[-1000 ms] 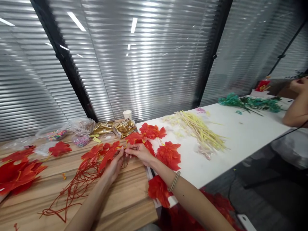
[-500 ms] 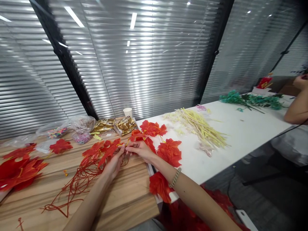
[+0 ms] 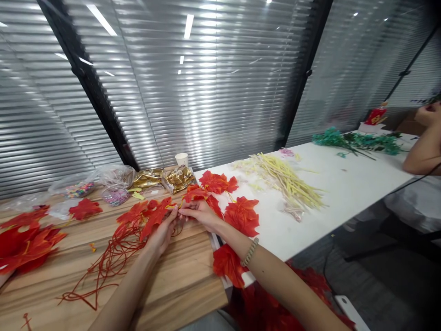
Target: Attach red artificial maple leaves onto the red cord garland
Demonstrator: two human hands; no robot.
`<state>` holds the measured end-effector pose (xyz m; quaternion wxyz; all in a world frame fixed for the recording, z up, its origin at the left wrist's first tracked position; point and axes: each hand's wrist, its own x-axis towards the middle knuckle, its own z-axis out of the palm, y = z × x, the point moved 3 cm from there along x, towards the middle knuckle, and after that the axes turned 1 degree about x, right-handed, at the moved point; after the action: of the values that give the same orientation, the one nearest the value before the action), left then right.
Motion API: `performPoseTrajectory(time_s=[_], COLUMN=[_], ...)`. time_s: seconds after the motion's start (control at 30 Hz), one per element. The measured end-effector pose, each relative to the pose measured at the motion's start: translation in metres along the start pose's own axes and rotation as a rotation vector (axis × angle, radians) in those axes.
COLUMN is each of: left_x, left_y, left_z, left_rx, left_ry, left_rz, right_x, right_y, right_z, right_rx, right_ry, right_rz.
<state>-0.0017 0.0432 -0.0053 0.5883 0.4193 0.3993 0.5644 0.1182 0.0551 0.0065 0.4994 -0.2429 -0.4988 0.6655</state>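
Note:
My left hand (image 3: 166, 230) is pinched closed at the yellow stem of a red artificial maple leaf (image 3: 155, 217) over the wooden table's right part. Almost touching it, my right hand (image 3: 202, 214) has its fingertips pressed together; what they grip is too small to make out. More red maple leaves (image 3: 218, 182) lie behind and to the right of my hands, joined by yellow stems. One red leaf (image 3: 229, 265) hangs at the table joint below my right forearm. A loose tangle of red cord (image 3: 112, 257) lies left of my left hand, partly under the leaves.
Gold foil packets (image 3: 178, 178), a paper cup (image 3: 182, 159) and bags of colourful beads (image 3: 80, 189) line the back. Yellow stems (image 3: 292, 184) and green artificial flowers (image 3: 358, 141) lie on the white table (image 3: 347, 184). A co-worker's arm (image 3: 422, 147) is at far right.
The whole view has shifted slightly. My hands stay together at the same spot among the leaves, with only small finger movement. The co-worker's hand at far right has moved slightly.

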Motion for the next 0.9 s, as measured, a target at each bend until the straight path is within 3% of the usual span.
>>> performPoseTrajectory(time_s=[0.37,0.6,0.8,0.9], left_x=[-0.0004,0.0013,0.0007,0.0001], left_y=[0.0003,-0.0023,-0.0055,-0.0037], left_z=[-0.0003,-0.0023,-0.0054,-0.0044], left_rx=[0.061,0.122,0.177,0.257], left_ry=[-0.063,-0.002,-0.031,-0.056], left_rz=[-0.062,0.005,-0.077,-0.045], right_x=[0.004,0.0052,0.0026,0.0026], right_y=[0.0061,0.0069,0.0015,0.0027], right_z=[-0.0041,-0.0026,0.0002,-0.0024], right_rx=[0.101,0.109,0.047,0.017], right_ry=[0.059,0.041,0.062,0.13], right_rz=[0.003,-0.047,-0.067,-0.046])
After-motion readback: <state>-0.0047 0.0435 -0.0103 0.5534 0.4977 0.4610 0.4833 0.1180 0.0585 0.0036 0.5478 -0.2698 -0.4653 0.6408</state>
